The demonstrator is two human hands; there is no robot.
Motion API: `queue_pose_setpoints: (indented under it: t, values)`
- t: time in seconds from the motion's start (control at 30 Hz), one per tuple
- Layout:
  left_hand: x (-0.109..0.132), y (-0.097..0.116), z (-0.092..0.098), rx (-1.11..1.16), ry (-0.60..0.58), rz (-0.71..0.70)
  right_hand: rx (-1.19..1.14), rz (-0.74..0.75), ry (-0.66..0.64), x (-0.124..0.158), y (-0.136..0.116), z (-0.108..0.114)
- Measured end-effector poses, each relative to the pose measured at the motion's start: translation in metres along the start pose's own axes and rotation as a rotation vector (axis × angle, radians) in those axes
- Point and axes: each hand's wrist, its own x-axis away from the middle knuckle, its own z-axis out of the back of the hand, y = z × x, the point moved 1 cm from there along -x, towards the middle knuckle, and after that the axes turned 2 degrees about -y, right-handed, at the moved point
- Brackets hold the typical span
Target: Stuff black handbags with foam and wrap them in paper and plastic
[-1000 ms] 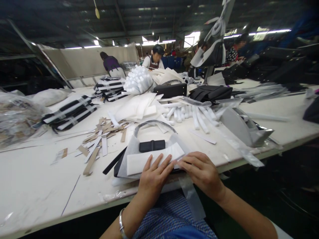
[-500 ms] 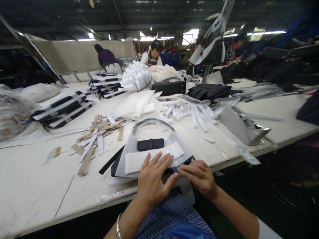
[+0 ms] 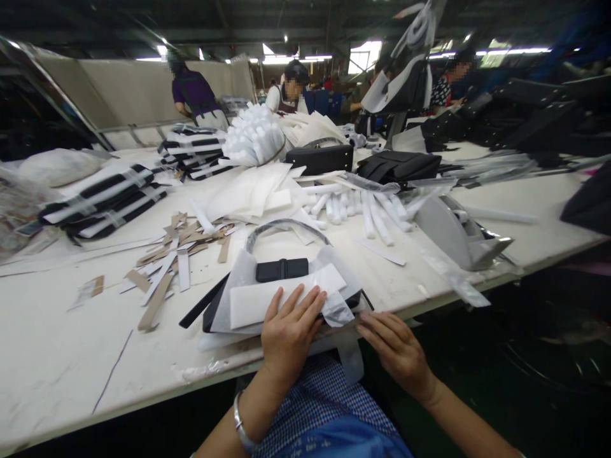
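A dark handbag lies at the table's front edge, covered by translucent white sheet, its wrapped handle arching away from me. A small black strapped piece rests on the sheet. My left hand lies with fingers spread on a white foam strip across the bag. Clear film is bunched at the strip's right end. My right hand is at the bag's right corner, fingers together and thumb tucked beneath; what they pinch, if anything, is too small to tell. A black strap sticks out at the left.
Cardboard strips lie scattered at the left. Behind are wrapped black bundles, white foam rolls, foam sheets and black bags. A tape dispenser stands at the right. Several people are across the table.
My right hand has moved right, away from the film, to the bag's corner. The film's end now lies over the bag's front edge. The view has shifted slightly.
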Motion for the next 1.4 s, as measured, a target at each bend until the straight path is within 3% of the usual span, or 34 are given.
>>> queue_pose_setpoints:
  t: [0.1, 0.2, 0.37, 0.5, 0.6, 0.77, 1.07, 1.3, 1.4]
  values:
    - [0.000, 0.000, -0.001, 0.000, 0.021, -0.015, 0.036, 0.058, -0.033, 0.014, -0.006, -0.015]
    - [0.001, 0.000, -0.003, -0.013, 0.036, -0.033, -0.008, 0.077, 0.021, 0.008, -0.013, -0.023]
    - [0.000, 0.000, -0.002, -0.026, 0.025, -0.039, -0.227, 0.072, 0.113, -0.020, -0.022, 0.004]
    - [-0.001, 0.000, -0.001, -0.028, 0.029, -0.044, -0.293, -0.047, 0.158, -0.051, -0.023, 0.031]
    - [-0.001, 0.000, -0.002, -0.033, 0.038, -0.046, -0.251, -0.097, 0.138, -0.079, -0.019, 0.032]
    - [0.000, -0.001, -0.003, -0.018, 0.010, -0.029, -0.171, -0.048, 0.036, -0.106, -0.008, 0.018]
    - [-0.005, 0.007, 0.016, 0.127, -0.120, 0.058, -0.221, 0.060, 0.103, -0.087, 0.002, -0.006]
    - [-0.001, 0.005, -0.002, 0.033, 0.087, -0.021, -0.207, 0.038, 0.155, -0.089, 0.001, -0.014]
    - [0.000, 0.004, -0.006, 0.007, 0.136, -0.060, -0.233, 0.056, 0.097, -0.086, 0.005, -0.008]
